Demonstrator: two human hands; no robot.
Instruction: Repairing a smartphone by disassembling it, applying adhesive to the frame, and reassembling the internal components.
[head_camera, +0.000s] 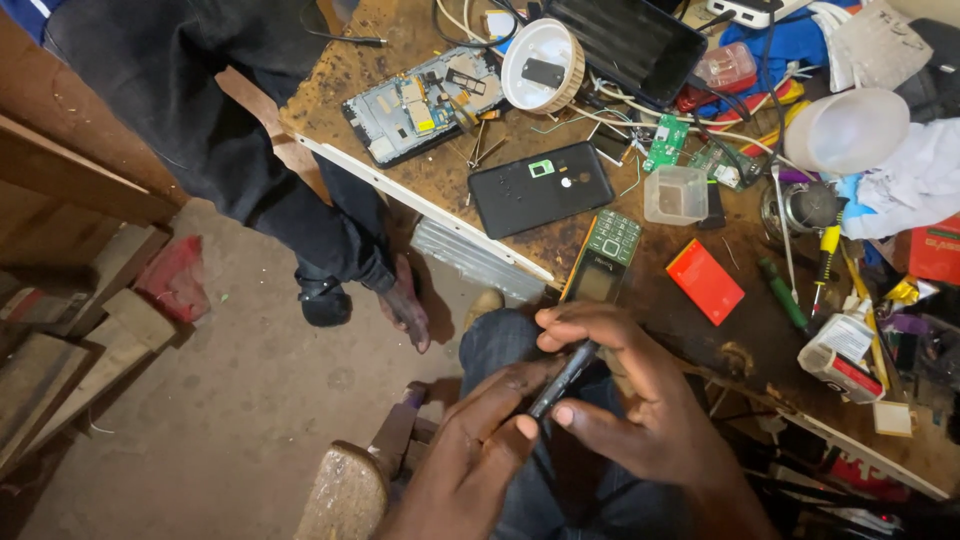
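My left hand (470, 450) and my right hand (630, 390) both grip a thin dark phone part (563, 378), held edge-on over my lap in front of the bench. Just beyond my fingers a green keypad phone (603, 258) lies at the bench edge. A black phone back cover (541, 187) rests behind it. An opened phone with its circuit board showing (420, 105) lies at the far left of the bench.
The wooden bench (420, 190) is crowded: a red battery (705, 281), a clear plastic cup (676, 194), screwdrivers (782, 292), a white round lid (542, 65), a dark tablet (628, 40), cables. Another person's dark-trousered leg and foot (405, 300) stand left. Wooden planks (60, 350) lie far left.
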